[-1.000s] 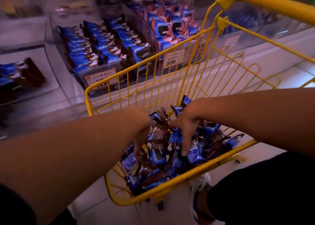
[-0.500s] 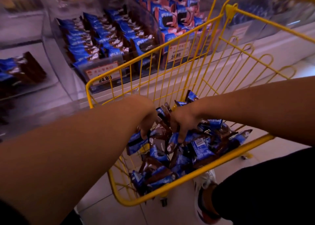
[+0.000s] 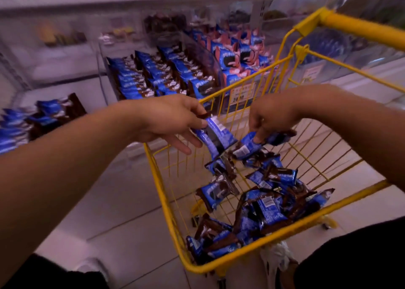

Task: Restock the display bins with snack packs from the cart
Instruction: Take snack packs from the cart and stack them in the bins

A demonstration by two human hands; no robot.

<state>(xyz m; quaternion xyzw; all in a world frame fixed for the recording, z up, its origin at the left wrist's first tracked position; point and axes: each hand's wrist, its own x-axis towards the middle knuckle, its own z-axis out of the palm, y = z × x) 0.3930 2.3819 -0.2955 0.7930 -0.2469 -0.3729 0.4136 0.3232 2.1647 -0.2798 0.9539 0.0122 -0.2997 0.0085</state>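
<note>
Lifting packs clear of the yellow wire shopping cart [image 3: 166, 192], the person has both hands above its far end, each clamped on glossy blue-and-brown foil snack packs. The left hand [image 3: 175, 122] pinches the top of one long blue pack [image 3: 215, 139] between thumb and curled fingers, two lower fingers reaching out straight beneath it, and another pack or two seem to dangle below. The right hand [image 3: 271, 117] curls round a small bunch of packs [image 3: 252, 144] just right of the first. A loose heap of the same packs [image 3: 267, 212] lies across the cart floor, thickest at the near right corner. Beyond the cart's far rail stands a clear plastic display bin [image 3: 157, 76] already lined with neat rows of blue packs, a bin of pink-and-blue packs [image 3: 238, 56] to its right, and a lower tray of blue packs [image 3: 43, 117] at far left. To do this step well, the grips should probably tighten before the swing over the rail, since the hanging packs look likely to slip or catch on the wire. Carrying them toward the matching blue bin, not the pink one, and setting them face-forward into the existing rows would keep the display tidy.
</note>
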